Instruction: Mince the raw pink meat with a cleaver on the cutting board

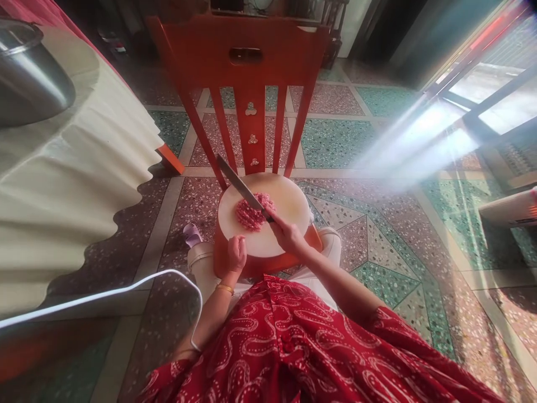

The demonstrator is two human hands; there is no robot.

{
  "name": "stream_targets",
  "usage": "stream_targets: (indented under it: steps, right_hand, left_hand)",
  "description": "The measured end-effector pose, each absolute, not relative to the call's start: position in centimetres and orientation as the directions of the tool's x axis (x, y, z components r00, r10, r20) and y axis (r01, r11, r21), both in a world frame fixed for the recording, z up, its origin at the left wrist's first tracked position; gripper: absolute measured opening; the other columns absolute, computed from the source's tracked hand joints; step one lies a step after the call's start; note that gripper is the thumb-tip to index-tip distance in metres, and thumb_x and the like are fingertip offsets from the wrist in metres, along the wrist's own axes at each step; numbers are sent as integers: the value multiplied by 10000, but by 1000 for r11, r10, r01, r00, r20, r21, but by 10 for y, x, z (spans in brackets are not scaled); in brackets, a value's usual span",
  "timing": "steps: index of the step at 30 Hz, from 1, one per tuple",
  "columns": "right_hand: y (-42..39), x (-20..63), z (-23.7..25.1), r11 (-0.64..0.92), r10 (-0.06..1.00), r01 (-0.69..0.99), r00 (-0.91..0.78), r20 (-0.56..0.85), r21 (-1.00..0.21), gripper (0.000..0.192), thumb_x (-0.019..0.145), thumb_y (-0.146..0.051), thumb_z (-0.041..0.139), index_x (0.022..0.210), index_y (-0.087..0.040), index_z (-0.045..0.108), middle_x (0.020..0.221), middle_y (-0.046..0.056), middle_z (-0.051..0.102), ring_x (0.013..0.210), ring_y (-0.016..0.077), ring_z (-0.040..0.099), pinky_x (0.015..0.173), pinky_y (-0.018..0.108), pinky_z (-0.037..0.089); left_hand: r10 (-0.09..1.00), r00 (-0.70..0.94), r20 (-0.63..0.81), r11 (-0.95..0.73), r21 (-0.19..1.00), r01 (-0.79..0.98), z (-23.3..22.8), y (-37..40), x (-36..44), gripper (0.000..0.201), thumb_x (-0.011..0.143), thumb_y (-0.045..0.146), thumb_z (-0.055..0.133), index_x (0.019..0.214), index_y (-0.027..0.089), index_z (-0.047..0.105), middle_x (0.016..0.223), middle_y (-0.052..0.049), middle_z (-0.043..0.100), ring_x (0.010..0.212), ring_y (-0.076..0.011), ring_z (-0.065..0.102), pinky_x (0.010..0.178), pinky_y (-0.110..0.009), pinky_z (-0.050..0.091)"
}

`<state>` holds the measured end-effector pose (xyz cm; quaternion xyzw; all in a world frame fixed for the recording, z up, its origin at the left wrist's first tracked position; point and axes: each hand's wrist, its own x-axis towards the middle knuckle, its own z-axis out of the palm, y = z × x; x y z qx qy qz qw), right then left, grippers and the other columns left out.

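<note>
My right hand [288, 234] grips the knife [242, 189]; its blade runs up-left across the minced meat [251, 211], mid-board on the round chopping board [289, 201]. My left hand [235, 254], curled into a loose fist, rests at the board's near edge, just below the mince.

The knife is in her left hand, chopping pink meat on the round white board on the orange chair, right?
Not quite. The head view shows the knife in the right hand. The left hand rests closed on the board's near edge. The rest is right: pink meat, round white board, orange chair.
</note>
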<state>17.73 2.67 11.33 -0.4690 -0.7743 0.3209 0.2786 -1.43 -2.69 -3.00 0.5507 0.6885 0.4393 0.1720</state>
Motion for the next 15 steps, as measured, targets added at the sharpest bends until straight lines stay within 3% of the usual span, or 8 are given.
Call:
stream_targets:
  steps: [2, 5, 7, 12, 13, 15]
  right_hand:
    - [24, 177, 110, 388, 895, 574, -421, 147, -721, 475, 935, -310, 356, 1403, -236, 389, 1116, 59, 666, 936, 192, 653, 792, 265, 498]
    - [19, 179, 96, 316, 890, 716, -451, -66, -623, 464, 926, -295, 389, 1384, -231, 420, 946, 61, 717, 778, 199, 681, 691, 261, 509]
    - [18, 179, 94, 292, 887, 743, -446, -120, -603, 448, 927, -299, 396, 1370, -249, 437, 884, 40, 725, 722, 193, 681, 649, 251, 504]
    - [24, 177, 111, 414, 890, 592, -424, 170, -692, 474, 946, -329, 346, 1413, -247, 368, 1068, 56, 685, 900, 194, 661, 788, 275, 499]
    - [26, 178, 110, 410, 896, 594, -405, 183, -693, 479, 946, -322, 340, 1416, -235, 364, 1085, 67, 678, 930, 199, 653, 812, 285, 496]
    - [30, 180, 102, 331, 920, 654, -385, 78, -680, 479, 934, -297, 360, 1403, -206, 391, 1048, 86, 690, 907, 218, 661, 803, 312, 504]
  left_hand:
    - [910, -329, 253, 0, 793, 609, -30, -27, -14, 242, 895, 334, 354, 912, 190, 548, 881, -82, 601, 845, -201, 571, 811, -370, 468]
    - [911, -339, 237, 16, 798, 602, -29, -28, -14, 217, 891, 320, 368, 917, 196, 545, 879, -66, 600, 848, -190, 573, 798, -346, 474]
    - [916, -329, 229, 17, 798, 603, -28, -29, -14, 211, 890, 316, 374, 921, 200, 548, 882, -63, 601, 851, -187, 575, 798, -338, 474]
    - [909, -334, 250, 3, 797, 604, -29, -28, -12, 233, 900, 330, 358, 911, 200, 551, 868, -65, 593, 827, -180, 563, 792, -327, 468]
    - [907, -342, 245, 9, 802, 597, -29, -28, -11, 233, 901, 331, 358, 917, 201, 549, 876, -66, 594, 836, -180, 563, 798, -328, 467]
    - [906, -354, 231, 15, 819, 573, -28, -28, -11, 231, 899, 332, 358, 927, 199, 545, 887, -67, 597, 848, -181, 567, 801, -327, 469]
